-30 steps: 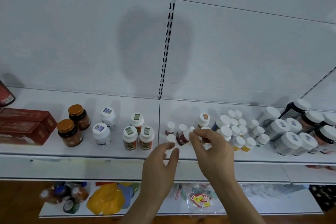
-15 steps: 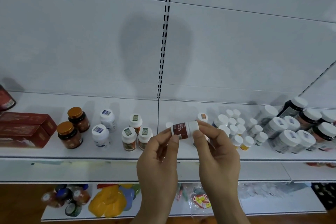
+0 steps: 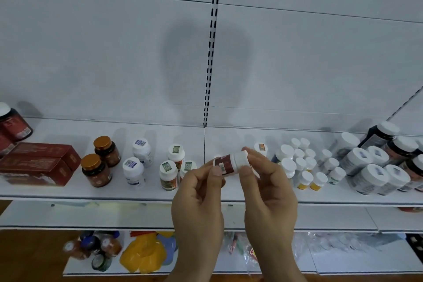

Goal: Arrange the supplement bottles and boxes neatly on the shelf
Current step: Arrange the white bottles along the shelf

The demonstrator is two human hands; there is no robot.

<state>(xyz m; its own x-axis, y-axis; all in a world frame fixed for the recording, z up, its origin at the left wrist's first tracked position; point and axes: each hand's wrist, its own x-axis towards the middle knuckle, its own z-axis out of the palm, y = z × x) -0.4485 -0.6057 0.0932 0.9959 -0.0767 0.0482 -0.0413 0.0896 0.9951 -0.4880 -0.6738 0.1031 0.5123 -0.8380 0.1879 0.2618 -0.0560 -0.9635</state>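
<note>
Both hands hold one small bottle sideways above the shelf's front edge.

The left hand (image 3: 198, 199) pinches the base and the right hand (image 3: 270, 192) curls round the white cap of the bottle (image 3: 229, 163), likely turning it to check its red label before placing it on the shelf (image 3: 68, 192). A barcode shows; no writing is legible.
</note>
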